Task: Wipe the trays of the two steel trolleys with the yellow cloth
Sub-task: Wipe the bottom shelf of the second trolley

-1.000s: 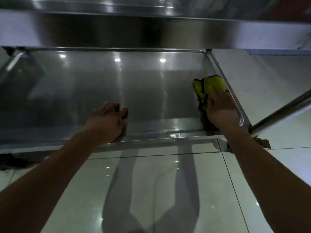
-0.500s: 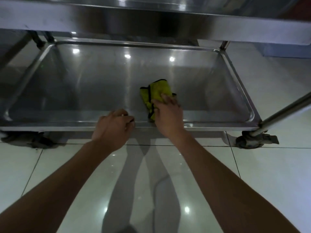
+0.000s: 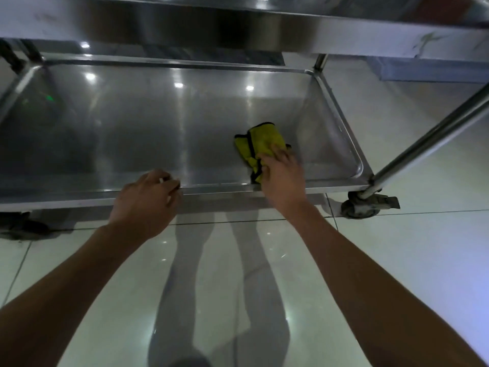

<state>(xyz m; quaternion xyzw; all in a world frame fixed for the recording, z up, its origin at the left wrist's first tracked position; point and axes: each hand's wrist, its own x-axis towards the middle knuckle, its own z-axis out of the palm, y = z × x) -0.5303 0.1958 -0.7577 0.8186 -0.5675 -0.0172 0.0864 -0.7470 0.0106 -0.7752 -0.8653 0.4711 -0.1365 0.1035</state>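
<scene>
The bottom tray (image 3: pixel 111 133) of a steel trolley lies low over the floor, under an upper steel shelf (image 3: pixel 264 25). A folded yellow cloth (image 3: pixel 258 144) with a dark hem lies on the tray's floor, right of the middle and close to the front wall. My right hand (image 3: pixel 281 176) presses flat on the cloth's near half with straight fingers. My left hand (image 3: pixel 148 200) grips the tray's front rim, fingers curled over the edge.
A slanted steel post (image 3: pixel 434 133) runs down to a caster wheel (image 3: pixel 362 205) at the tray's front right corner. Another dark wheel (image 3: pixel 23 229) sits under the front left. Glossy white floor tiles (image 3: pixel 397 260) lie all round.
The cloth and my right hand swept from the tray's right end to the middle, then back rightward. My left hand stays on the front rim.
</scene>
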